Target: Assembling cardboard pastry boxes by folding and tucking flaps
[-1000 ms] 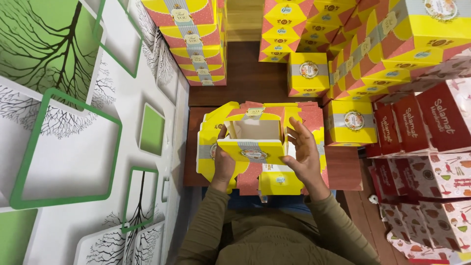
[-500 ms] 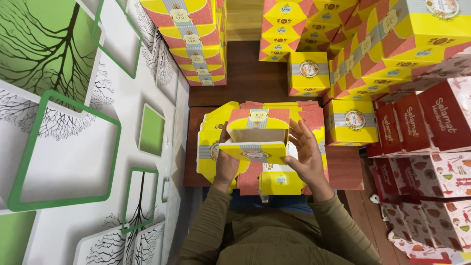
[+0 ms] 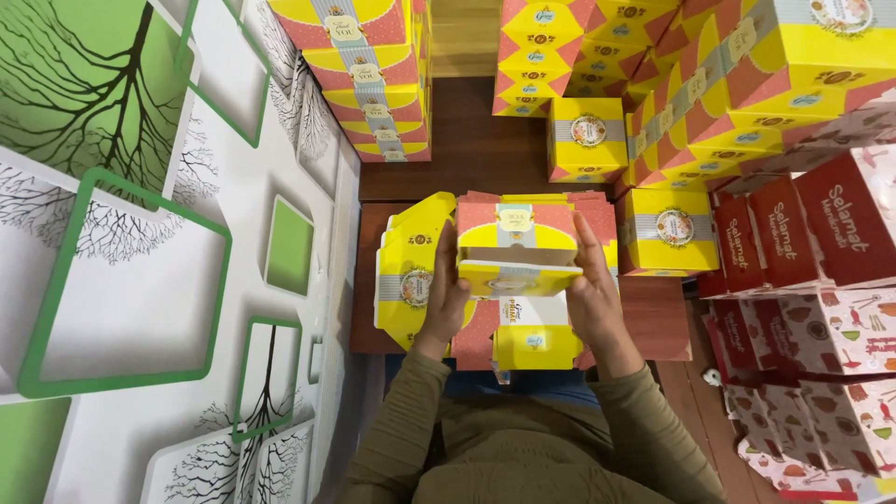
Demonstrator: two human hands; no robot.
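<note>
I hold a yellow and pink cardboard box (image 3: 515,245) between both hands, above a stack of flat unfolded box blanks (image 3: 411,280) on a small wooden table (image 3: 653,322). My left hand (image 3: 442,297) grips the box's left side. My right hand (image 3: 590,291) presses on its right side. The box's yellow front flap (image 3: 515,278) is folded up almost shut, with a narrow gap under the pink top.
Stacks of finished yellow and pink boxes (image 3: 373,75) stand at the back and to the right (image 3: 747,84). Red boxes (image 3: 803,233) and white patterned boxes (image 3: 840,373) lie at the right. A wall with green-framed tree pictures (image 3: 140,233) runs along the left.
The box was open with its inside showing. The yellow flap has since been folded up and the top brought down, so the box is now nearly shut between my hands.
</note>
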